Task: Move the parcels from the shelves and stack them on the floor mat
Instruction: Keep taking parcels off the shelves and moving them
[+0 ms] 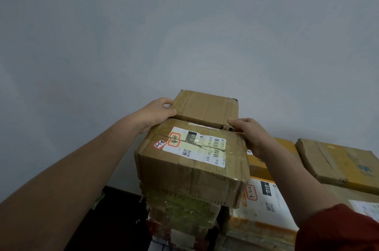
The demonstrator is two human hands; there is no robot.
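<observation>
A person's bare left forearm and a right arm in a red sleeve [338, 230] reach forward over a stack of cardboard parcels. Nearest the camera in the stack, a parcel wrapped in yellowed tape [180, 209] carries a brown labelled parcel [190, 170], whose white shipping label [196, 146] reads "010". Just right of the stack lies an orange-and-white parcel [264, 199], and farther right a flat brown parcel [338, 162], tilted.

At the far edge of the labelled parcel's top, both hands hold the small brown box [205, 107]. The left hand [155, 113] grips its left near corner, thumb laid along the top edge and fingers curled round the side. The right hand [252, 134] takes the torn right near corner, fingertips [232, 121] bent against the cardboard. The box sits between the two hands; whether it rests on the parcel below or is lifted clear cannot be told. Behind everything rises a plain grey wall [184, 25].
</observation>
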